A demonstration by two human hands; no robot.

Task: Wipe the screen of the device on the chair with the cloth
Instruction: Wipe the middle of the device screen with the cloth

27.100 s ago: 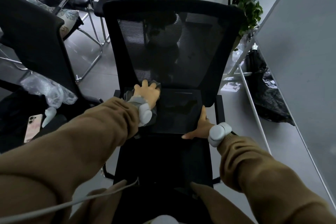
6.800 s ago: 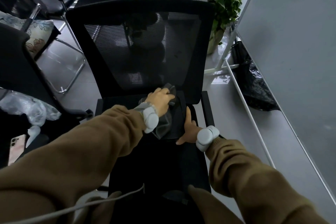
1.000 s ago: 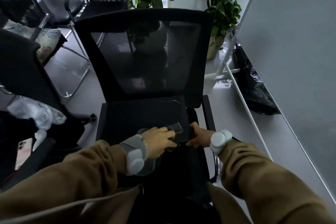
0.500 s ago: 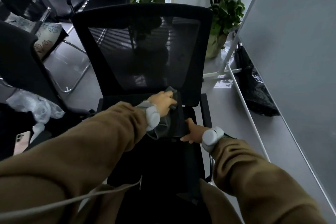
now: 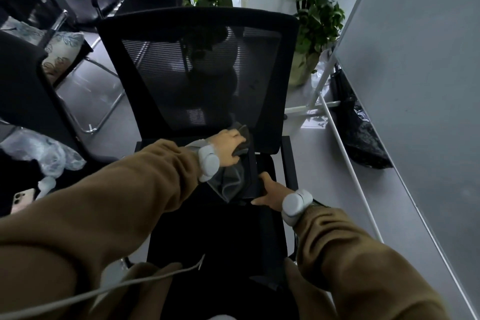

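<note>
Left hand (image 5: pixel 228 144) grasps cloth (image 5: pixel 231 179), now up at device (image 5: pixel 253 176) far edge after sweeping from near edge | right hand (image 5: pixel 268 193) grips device's near corner on chair (image 5: pixel 197 73) | wiping strokes continuing

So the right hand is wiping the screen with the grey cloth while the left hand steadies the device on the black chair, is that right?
Not quite: the hands are swapped. In the head view the left hand presses the grey cloth on the screen, while the right hand steadies the device at its near right corner on the black chair.
</note>
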